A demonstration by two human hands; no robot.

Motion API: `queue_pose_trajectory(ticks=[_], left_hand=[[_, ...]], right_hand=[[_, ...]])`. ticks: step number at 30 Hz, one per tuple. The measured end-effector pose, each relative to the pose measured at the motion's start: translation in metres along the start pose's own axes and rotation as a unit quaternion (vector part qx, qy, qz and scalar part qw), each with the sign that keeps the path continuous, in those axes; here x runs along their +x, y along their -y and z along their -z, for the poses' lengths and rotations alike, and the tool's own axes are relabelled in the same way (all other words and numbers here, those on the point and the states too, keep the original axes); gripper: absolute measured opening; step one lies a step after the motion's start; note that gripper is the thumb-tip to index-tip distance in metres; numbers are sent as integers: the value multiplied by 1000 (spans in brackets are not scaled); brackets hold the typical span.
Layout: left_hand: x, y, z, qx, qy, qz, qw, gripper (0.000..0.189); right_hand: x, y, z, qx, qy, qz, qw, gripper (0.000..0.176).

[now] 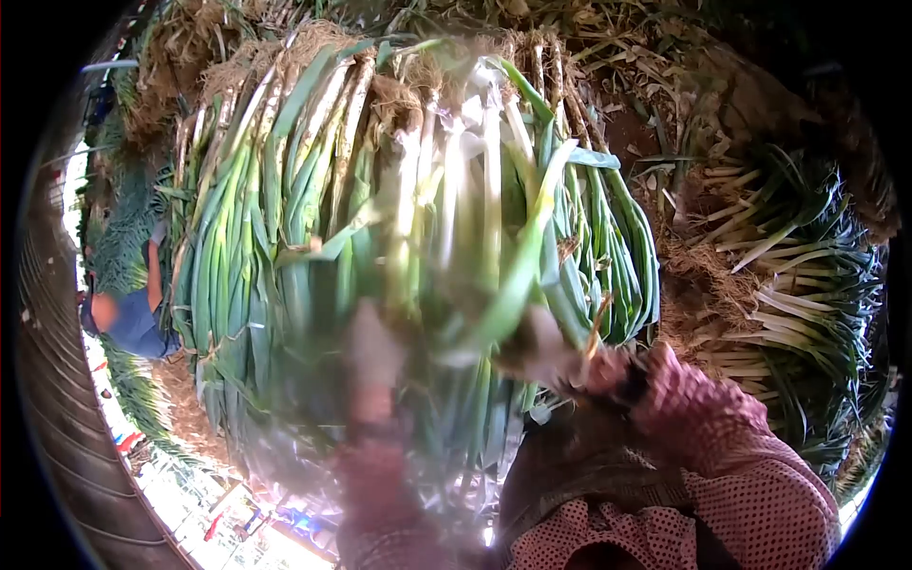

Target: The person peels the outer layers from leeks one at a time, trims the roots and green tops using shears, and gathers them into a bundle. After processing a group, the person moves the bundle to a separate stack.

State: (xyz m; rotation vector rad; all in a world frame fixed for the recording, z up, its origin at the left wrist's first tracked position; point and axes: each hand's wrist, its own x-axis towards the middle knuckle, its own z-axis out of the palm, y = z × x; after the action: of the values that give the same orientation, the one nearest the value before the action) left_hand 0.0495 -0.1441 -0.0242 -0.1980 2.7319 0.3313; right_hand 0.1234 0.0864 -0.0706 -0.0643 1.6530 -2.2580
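Note:
A wide pile of long green onions [252, 190] lies before me, roots at the far side and green leaves toward me. Over its middle is my left hand [377, 347], pale-gloved and smeared by motion, its fingers indistinct. My right hand [543, 347], also gloved and blurred, is close to the leaves on the right of the pile. A loose bright green leaf [522, 285] slants down beside it; I cannot tell whether the right hand grips it. Clear plastic film [294, 465] shows under the near ends of the leaves.
More green onions [788, 304] lie in a row at the right, white stems pointing left. Dry roots and husks [646, 66] litter the ground at the back. At the far left, a person [133, 318] in blue bends beside more onions. A dark ribbed surface [57, 380] curves along the left edge.

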Motion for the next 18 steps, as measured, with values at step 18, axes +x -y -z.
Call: queue_pose_trajectory(ticks=[18], left_hand=[[28,2,68,-442,179,122,870,30]], right_hand=[[7,52,-33,142,54,-206,967,68]])
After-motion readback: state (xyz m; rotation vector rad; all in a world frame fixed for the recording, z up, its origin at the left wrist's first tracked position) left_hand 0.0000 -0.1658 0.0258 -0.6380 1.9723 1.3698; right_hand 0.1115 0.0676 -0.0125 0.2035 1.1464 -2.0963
